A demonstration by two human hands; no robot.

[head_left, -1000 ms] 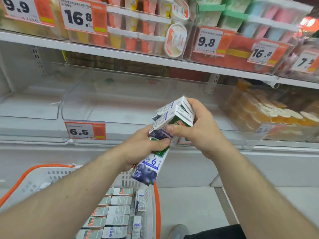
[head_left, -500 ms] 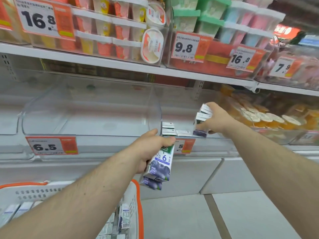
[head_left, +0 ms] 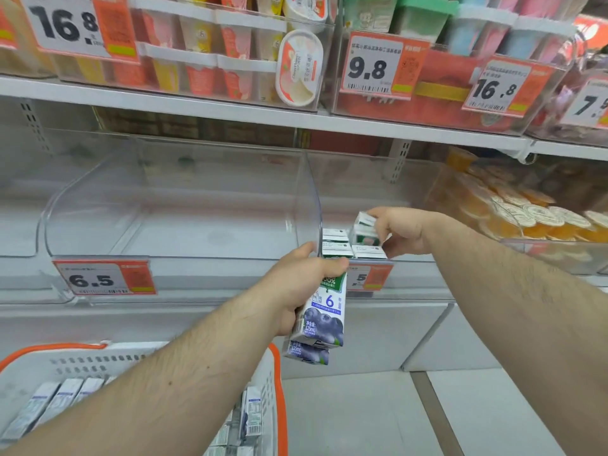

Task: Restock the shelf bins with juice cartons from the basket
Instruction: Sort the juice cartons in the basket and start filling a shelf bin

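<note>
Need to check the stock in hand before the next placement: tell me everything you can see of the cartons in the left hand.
The blueberry juice cartons are small white cardboard boxes, with a green band on top, a blue "6", blueberries printed low and "125mL" on the side. At least two are stacked, tilted, in the left hand, thumb across the top. They hang below the shelf edge, over the basket's orange rim, touching only the hand.

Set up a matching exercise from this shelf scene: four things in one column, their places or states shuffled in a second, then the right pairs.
Things:
1. blueberry cartons
2. right hand
3. 6.5 price tag
4. basket

Places or states:
A. on the front of the clear bin with nothing visible in it
B. low on the left, holding more cartons
C. gripped in the left hand
D. setting cartons into the shelf bin

Pairs: 1-C, 2-D, 3-A, 4-B
</note>
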